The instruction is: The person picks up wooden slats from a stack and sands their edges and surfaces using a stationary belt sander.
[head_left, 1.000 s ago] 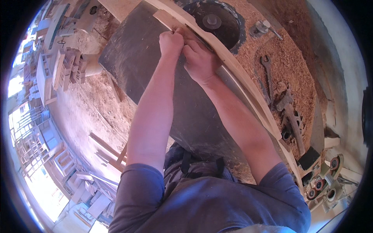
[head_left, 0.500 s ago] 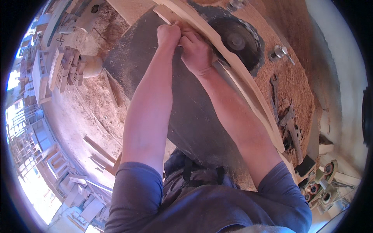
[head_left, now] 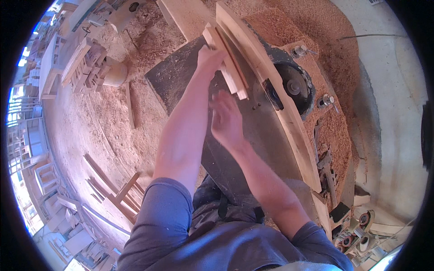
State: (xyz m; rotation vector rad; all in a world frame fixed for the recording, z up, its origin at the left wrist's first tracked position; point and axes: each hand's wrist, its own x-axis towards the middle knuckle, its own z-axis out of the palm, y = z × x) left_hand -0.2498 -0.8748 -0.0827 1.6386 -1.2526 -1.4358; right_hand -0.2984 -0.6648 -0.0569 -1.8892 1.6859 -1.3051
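Note:
My left hand [head_left: 210,59] is closed around the upper part of a short pale wooden strip [head_left: 231,77], its fingertips hidden behind the wood. A thin reddish-brown edge runs along the strip's right side; I cannot tell if it is a second piece. The strip lies over a dark metal machine table [head_left: 262,135], left of a long pale wooden fence [head_left: 296,140]. Below the strip's near end, my right hand [head_left: 226,118] is apart from it, with loosely bent, slightly blurred fingers and nothing visible in them. A notch in the fence shows a dark cutter opening [head_left: 272,94].
Behind the fence sits a round dark disc [head_left: 294,86] amid sawdust, with metal clamp knobs [head_left: 325,101] nearby. Tools lie at the right [head_left: 327,169]. Stacked wooden pieces [head_left: 86,63] stand on the left, and loose boards [head_left: 113,189] lie on the dusty floor.
My hands were together at the fence's far part. The right hand has come off and back toward me; the left has moved away from the fence with the strip. The whole view has shifted.

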